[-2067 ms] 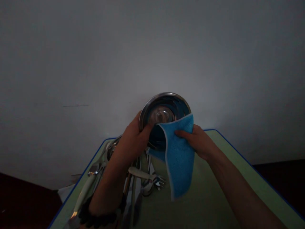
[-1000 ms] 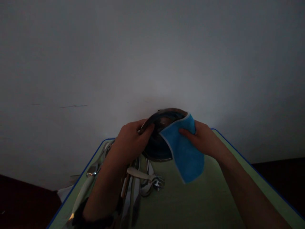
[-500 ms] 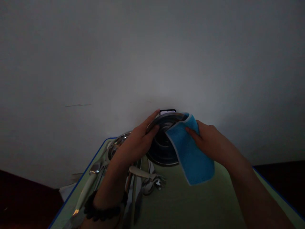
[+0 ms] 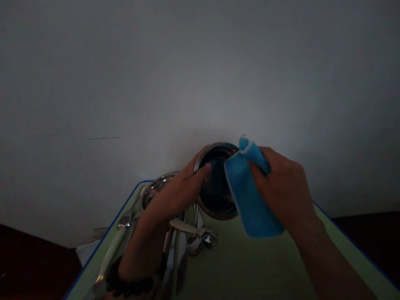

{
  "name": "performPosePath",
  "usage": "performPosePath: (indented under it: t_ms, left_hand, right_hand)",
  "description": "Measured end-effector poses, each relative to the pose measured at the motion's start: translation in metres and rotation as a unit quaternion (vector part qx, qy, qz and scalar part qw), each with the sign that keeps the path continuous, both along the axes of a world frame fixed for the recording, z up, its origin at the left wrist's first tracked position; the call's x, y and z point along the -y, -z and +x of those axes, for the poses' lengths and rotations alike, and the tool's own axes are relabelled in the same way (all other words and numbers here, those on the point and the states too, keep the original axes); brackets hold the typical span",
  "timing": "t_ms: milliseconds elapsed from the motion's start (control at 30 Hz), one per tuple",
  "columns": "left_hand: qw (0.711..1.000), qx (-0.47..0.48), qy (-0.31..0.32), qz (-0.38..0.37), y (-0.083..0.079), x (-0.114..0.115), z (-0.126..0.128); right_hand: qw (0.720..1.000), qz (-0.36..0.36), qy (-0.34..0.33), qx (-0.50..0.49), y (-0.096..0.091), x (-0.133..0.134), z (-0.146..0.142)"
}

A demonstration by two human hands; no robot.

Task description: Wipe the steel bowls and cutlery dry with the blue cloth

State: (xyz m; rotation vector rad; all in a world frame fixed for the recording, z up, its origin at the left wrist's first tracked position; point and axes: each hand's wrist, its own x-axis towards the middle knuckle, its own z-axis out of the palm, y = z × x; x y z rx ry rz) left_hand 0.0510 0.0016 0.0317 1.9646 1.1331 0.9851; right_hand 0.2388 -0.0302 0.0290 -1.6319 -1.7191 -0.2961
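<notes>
My left hand [image 4: 184,185] grips a shiny metal bowl [image 4: 215,193] by its left rim, thumb inside and the other fingers behind. The bowl is tilted so that its dark inside faces me. A blue cloth [image 4: 251,200] with a pale edge is pinched in my right hand [image 4: 278,179] at the bowl's right side. It hangs down over part of the rim. Behind my left forearm stands a second metal bowl [image 4: 158,187], partly covered by the arm.
Below the held bowl, forks and spoons [image 4: 196,241] lie on the green table [image 4: 250,266] with its blue edge. More cutlery [image 4: 111,254] lies along the left side. A grey wall [image 4: 200,83] rises right behind the table.
The bowl has been tipped further toward me, showing a rounder opening. My right hand has shifted slightly right and up with the cloth. The phone behind the bowl is now hidden.
</notes>
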Motion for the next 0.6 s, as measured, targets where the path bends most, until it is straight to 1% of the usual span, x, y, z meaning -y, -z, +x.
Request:
performPosePath:
  t_ms: [33, 100, 167, 267, 333, 367, 400, 467, 533, 600]
  left_hand:
    - [1.0, -0.007, 0.024, -0.007, 0.0, 0.002, 0.004]
    - [0.997, -0.013, 0.072, -0.023, 0.001, 0.003, 0.01]
    - [0.996, -0.014, 0.084, -0.024, 0.003, 0.002, 0.014]
    - [0.998, 0.0, 0.066, -0.014, 0.006, -0.001, 0.014]
    - [0.999, 0.011, 0.041, -0.011, 0.007, -0.004, 0.012]
    - [0.999, 0.012, 0.029, -0.011, 0.007, -0.006, 0.01]
    - [1.0, 0.011, 0.018, -0.008, 0.007, -0.007, 0.009]
    - [1.0, 0.002, 0.003, 0.002, 0.006, -0.009, 0.005]
    - [1.0, -0.003, 0.005, 0.007, 0.006, -0.011, 0.001]
    - [1.0, -0.002, 0.019, 0.004, 0.007, -0.013, -0.003]
  right_hand:
    - [1.0, 0.002, -0.012, 0.002, 0.004, -0.001, -0.006]
    - [0.999, -0.015, -0.032, -0.008, 0.011, -0.004, -0.018]
    - [0.996, -0.049, -0.065, -0.042, 0.018, -0.007, -0.025]
    - [0.978, -0.106, -0.155, -0.091, 0.023, -0.011, -0.028]
    - [0.961, -0.138, -0.219, -0.101, 0.022, -0.012, -0.024]
    - [0.954, -0.151, -0.239, -0.102, 0.02, -0.012, -0.022]
    - [0.95, -0.163, -0.246, -0.105, 0.017, -0.013, -0.018]
    - [0.95, -0.174, -0.231, -0.12, 0.011, -0.013, -0.01]
    - [0.96, -0.15, -0.189, -0.139, 0.006, -0.014, 0.001]
    - [0.974, -0.104, -0.138, -0.148, 0.003, -0.014, 0.011]
